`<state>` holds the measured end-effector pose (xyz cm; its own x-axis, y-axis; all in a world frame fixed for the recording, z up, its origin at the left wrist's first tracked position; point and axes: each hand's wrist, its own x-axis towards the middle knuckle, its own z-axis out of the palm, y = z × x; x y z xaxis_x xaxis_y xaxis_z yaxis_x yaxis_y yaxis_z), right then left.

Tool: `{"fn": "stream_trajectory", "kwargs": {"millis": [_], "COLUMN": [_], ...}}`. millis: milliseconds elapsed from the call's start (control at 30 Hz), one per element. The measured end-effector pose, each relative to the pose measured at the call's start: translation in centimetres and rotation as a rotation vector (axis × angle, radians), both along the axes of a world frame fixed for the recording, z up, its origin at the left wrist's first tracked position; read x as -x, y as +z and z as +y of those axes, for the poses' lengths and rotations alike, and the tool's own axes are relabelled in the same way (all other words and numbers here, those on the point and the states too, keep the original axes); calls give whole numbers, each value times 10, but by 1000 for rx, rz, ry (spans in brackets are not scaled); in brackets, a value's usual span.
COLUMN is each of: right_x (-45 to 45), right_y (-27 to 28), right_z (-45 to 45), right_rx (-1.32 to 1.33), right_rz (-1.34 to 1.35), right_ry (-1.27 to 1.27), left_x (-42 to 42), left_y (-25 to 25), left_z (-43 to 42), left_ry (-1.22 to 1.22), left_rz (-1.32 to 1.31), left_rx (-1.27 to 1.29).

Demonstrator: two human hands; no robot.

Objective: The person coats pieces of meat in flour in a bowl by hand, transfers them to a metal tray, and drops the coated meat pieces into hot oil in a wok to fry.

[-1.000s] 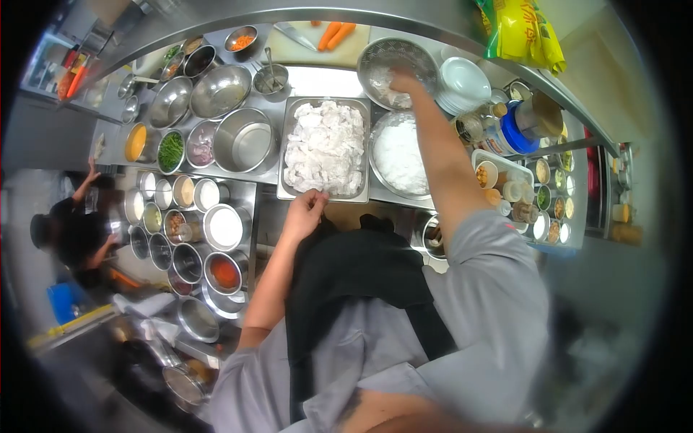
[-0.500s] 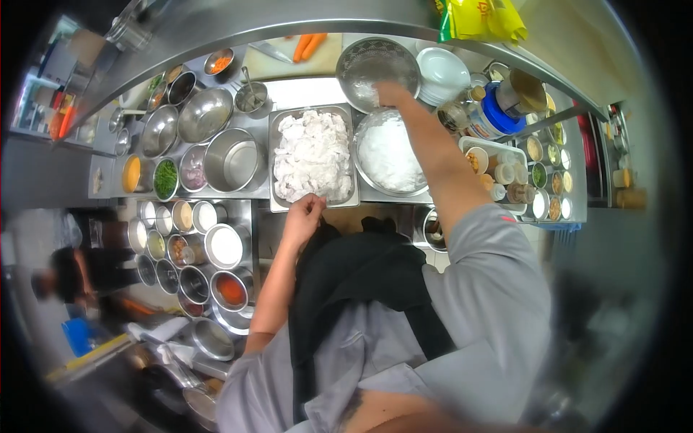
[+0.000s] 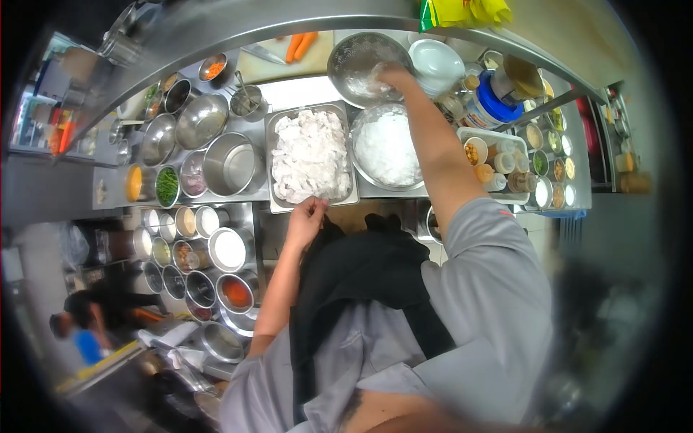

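Co-worker [image 3: 90, 300] nearer the yellow strip [image 3: 102, 367]

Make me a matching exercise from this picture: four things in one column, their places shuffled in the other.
Things
1. Left hand
2. Right hand
3. Whole carrots
4. Large heap of white powder

Places
A. On the cutting board, beside a knife
B. In the round bowl just right of the metal tray
C. At the near edge of the metal tray
D. In or over the patterned metal bowl

Pairs: 1-C, 2-D, 3-A, 4-B
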<state>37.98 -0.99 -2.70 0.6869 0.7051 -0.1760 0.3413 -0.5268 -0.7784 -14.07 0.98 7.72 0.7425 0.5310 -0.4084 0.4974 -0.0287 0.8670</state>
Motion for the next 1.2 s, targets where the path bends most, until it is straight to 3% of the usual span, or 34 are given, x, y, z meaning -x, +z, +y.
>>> {"fn": "stream_trajectory", "kwargs": {"millis": [33, 67, 233, 300, 367, 400, 467, 567, 700, 800, 833, 900, 1067, 1167, 1200], "right_x": [-4, -9, 79, 101, 127, 133, 148, 168, 168, 167, 185, 227, 197, 187, 184], "right_y": [-3, -6, 123, 116, 96, 70, 13, 34, 67, 12, 29, 36, 16, 43, 51], "right_z": [-4, -9, -75, -97, -108, -110, -113, -116, -128, -121, -108, -107, -111, -114, -118], "right_rx": [-180, -174, -194, -128, 141, 149, 244, 278, 196, 177, 225, 348, 283, 304, 279], "right_rz": [167, 169, 302, 296, -53, -52, -327, -212, 5, -201, -133, -406, -412, -397, -349], "right_ry": [33, 28, 28, 19, 171, 167, 298, 386, 326, 456, 632, 380, 339, 279, 364], "left_x": [0, -1, -15, -26, -44, -54, -73, -98, -115, -121, -121, -125, -122, -123, -123], "left_y": [-4, -7, -14, -28, -29, -30, -35, -43, -49, -63, -62, -60, -70, -66, -64], "left_z": [1, 3, 7, 10, 8, 7, -1, -8, -15, -18, -20, -21, -20, -20, -21], "left_ry": [-14, -28, -90, -120, -153, -181, -154, -124, -67, -80, -86, -71, -49, -36, -30], "left_rz": [-9, -19, -66, -104, -105, -109, -106, -87, -51, -94, -95, -122, -164, -178, -185], "left_rx": [-4, -8, 14, 62, 55, 37, 47, 45, 98, 136, 138, 201, 194, 220, 242]}}
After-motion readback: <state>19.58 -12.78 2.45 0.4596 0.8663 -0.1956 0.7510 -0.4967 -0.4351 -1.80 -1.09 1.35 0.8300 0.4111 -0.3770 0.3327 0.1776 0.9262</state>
